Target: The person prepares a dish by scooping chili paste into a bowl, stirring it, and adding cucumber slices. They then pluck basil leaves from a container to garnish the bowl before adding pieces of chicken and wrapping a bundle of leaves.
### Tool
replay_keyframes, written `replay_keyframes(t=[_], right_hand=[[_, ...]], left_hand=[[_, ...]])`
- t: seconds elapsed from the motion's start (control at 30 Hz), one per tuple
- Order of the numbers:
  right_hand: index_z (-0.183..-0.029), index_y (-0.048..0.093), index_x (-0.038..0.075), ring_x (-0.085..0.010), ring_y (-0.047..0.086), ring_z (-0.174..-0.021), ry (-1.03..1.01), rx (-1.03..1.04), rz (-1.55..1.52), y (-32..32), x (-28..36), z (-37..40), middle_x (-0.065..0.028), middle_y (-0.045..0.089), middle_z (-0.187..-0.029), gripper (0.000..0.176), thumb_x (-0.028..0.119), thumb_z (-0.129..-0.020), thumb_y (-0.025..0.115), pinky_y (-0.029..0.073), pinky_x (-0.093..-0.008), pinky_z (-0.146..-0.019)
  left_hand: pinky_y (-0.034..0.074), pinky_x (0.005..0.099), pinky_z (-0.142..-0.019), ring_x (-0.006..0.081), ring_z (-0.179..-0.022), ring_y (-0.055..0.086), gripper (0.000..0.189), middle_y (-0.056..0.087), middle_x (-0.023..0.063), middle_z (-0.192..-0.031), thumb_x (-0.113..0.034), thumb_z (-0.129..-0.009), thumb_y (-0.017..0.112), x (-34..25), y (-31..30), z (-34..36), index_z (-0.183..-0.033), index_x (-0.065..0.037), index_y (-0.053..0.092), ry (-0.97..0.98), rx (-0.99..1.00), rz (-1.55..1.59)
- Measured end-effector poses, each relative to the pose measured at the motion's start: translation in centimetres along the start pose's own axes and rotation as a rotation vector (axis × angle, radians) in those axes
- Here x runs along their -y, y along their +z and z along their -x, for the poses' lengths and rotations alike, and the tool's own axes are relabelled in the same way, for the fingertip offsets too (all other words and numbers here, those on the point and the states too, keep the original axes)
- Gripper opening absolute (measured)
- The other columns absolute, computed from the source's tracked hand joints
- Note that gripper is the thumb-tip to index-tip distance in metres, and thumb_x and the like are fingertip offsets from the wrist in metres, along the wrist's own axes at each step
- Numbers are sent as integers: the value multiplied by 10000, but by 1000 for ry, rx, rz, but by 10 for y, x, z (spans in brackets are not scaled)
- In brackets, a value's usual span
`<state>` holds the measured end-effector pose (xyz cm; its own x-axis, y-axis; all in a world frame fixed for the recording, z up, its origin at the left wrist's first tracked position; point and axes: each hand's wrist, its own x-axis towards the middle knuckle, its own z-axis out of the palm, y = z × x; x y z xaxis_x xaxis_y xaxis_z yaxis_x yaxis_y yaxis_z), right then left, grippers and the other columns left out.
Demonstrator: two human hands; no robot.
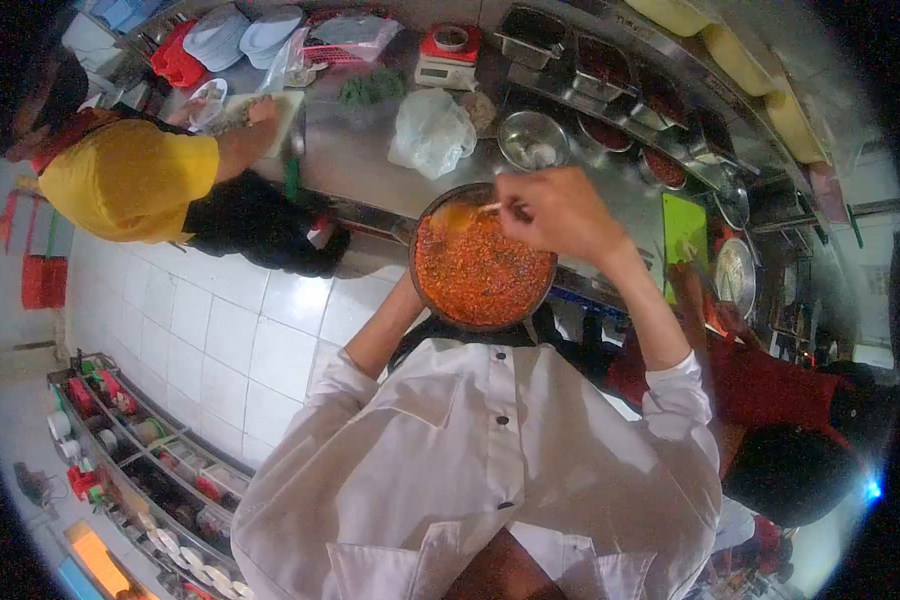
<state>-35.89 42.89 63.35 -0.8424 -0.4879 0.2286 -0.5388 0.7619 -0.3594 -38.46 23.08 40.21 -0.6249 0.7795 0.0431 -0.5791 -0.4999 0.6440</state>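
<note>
A round, dark-rimmed bowl (420, 275) is in front of my chest, at the counter's near edge. Chunky orange-red sauce (485, 275) with dark bits fills it. My left hand (407, 297) reaches to the bowl's left side and supports it; its fingers are hidden behind and under the bowl. Over the far right rim, my right hand (555, 215) is closed around the pale handle of a spoon (457, 217). The spoon's head lies in the sauce near the far left side.
Beyond the bowl, the steel counter (350, 150) holds a plastic bag (432, 130), a metal bowl (532, 140), green herbs (372, 87) and a scale (447, 70). A person in yellow (130, 180) works at left. Another in dark red (760, 385) is close at right, near a green board (683, 235).
</note>
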Motion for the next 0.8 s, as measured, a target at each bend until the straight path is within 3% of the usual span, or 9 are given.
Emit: replay_keyframes(t=[0.07,0.17,0.3,0.4,0.5,0.57,0.7,0.8], right_hand=[[-801,582,94,-307,646,-640,73,-132,118,-9,-2,4,-107,640,-695,101,159,-786,658,494,-398,-572],[-792,581,89,-306,645,-634,1,4,-51,-13,2,13,-113,638,-689,109,160,-783,662,495,-402,-576],[-784,582,89,-304,648,-639,53,-50,-16,-1,-3,16,-108,638,-682,107,156,-779,665,497,-405,-583],[-775,583,89,-300,651,-637,181,-145,124,-6,0,18,-102,637,-677,105,152,-775,668,498,-410,-594],[-779,582,83,-298,650,-627,102,-90,1,-1,5,24,-100,639,-675,102,142,-776,666,499,-404,-585],[-788,582,84,-292,653,-618,99,-115,4,13,-6,23,-100,642,-677,110,146,-776,672,501,-397,-573],[-792,584,88,-285,659,-618,189,-222,64,11,-4,27,-98,647,-682,115,149,-773,679,505,-384,-566],[-794,583,91,-276,664,-622,182,-185,-51,20,5,29,-96,649,-683,126,153,-767,690,507,-378,-567]], left_hand=[[434,411,-1068,264,-1252,516,463,480,130,-1429,-290,-1034,368,-1,-1,-4,-1435,-61,401,-86,83,601],[438,427,-1063,272,-1256,513,467,476,131,-1432,-297,-1032,373,1,-7,-5,-1436,-65,399,-47,81,566],[444,438,-1055,279,-1255,514,481,488,135,-1421,-321,-1028,382,-4,5,-1,-1436,-66,399,-73,-3,449],[454,428,-1049,279,-1250,517,483,507,138,-1399,-338,-1026,392,-14,20,-4,-1424,-67,417,-78,-29,614],[471,429,-1031,280,-1234,529,488,518,139,-1385,-364,-1020,405,-8,17,-4,-1407,-70,442,-62,-107,538],[490,436,-1009,289,-1213,546,496,522,138,-1381,-380,-1010,422,5,-1,-1,-1396,-69,457,-38,-172,265],[501,460,-991,302,-1191,561,519,528,140,-1374,-398,-998,441,-3,8,-3,-1396,-65,454,-61,-229,486],[501,461,-992,307,-1180,569,520,538,145,-1362,-394,-997,446,-8,16,1,-1399,-63,452,-49,-114,545]])
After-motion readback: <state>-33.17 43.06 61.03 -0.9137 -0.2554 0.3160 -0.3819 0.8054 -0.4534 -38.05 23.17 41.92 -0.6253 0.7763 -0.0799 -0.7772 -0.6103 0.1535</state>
